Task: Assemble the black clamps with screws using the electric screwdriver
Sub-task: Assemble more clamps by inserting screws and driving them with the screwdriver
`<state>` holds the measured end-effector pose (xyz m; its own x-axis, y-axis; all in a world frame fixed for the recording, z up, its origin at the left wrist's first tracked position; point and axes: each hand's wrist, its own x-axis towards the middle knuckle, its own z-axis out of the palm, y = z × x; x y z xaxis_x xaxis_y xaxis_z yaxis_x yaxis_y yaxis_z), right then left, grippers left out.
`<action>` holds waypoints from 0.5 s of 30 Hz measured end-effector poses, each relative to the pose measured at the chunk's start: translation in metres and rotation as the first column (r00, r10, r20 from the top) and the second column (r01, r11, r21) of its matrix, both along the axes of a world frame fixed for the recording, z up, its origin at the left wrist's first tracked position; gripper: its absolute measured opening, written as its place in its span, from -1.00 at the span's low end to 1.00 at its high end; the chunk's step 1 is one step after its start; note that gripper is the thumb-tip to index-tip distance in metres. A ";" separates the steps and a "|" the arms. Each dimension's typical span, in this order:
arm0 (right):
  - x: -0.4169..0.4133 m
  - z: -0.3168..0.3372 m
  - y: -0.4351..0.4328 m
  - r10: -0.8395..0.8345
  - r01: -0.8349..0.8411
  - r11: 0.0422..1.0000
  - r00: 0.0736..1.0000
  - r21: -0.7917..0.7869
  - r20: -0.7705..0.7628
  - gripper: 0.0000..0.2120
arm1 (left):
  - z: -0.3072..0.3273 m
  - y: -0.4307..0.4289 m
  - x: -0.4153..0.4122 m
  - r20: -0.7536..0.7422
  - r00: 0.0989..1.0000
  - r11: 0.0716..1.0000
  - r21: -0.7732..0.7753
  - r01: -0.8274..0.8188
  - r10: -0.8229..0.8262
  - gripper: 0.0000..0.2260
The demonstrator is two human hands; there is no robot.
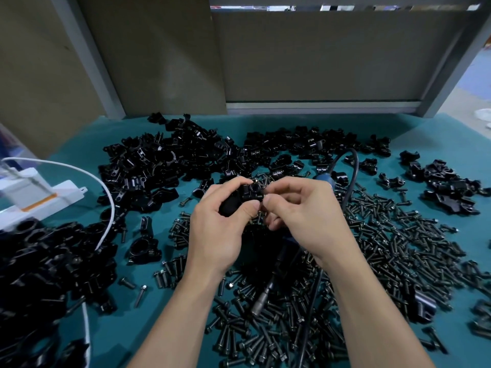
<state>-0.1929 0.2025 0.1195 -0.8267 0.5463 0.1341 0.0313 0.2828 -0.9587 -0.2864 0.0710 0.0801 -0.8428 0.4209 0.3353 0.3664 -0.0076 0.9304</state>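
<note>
At the mat's (pixel 148 309) centre, the left hand (pixel 218 227) grips a black clamp (pixel 239 197), the right hand (pixel 300 219) apparently pinching a screw (pixel 262 193) into its 3 o'clock side; next, fetch the electric screwdriver (pixel 265 293) at 6 o'clock

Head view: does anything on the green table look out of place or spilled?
Yes. Loose screws lie strewn over the table, not in any container, and the electric screwdriver lies half buried among them.

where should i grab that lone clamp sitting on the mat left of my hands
Grip the clamp across the round ring's outer sides, coming from above. Its hole faces up and the screw ears jut out low on the right, so the curved sides look clearest.
</note>
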 end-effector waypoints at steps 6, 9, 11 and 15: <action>0.003 0.000 0.004 0.024 -0.028 0.985 0.999 -0.170 -0.025 -0.83 | 0.006 -0.002 0.001 -0.043 0.976 0.977 -0.017 0.215 -0.215 -0.71; 0.003 -0.001 0.003 0.026 -0.032 0.984 0.999 -0.177 -0.033 -0.82 | 0.004 -0.005 0.002 -0.068 0.972 0.973 -0.069 0.221 -0.226 -0.80; 0.004 -0.001 0.004 0.029 -0.030 0.992 1.000 -0.123 -0.011 -0.80 | 0.002 -0.006 0.003 -0.071 0.979 0.977 -0.114 0.182 -0.191 -0.77; 0.005 0.004 0.003 0.027 -0.027 1.000 0.998 0.010 0.049 -0.81 | 0.001 -0.006 0.002 -0.124 0.987 0.989 -0.115 0.092 -0.106 -0.79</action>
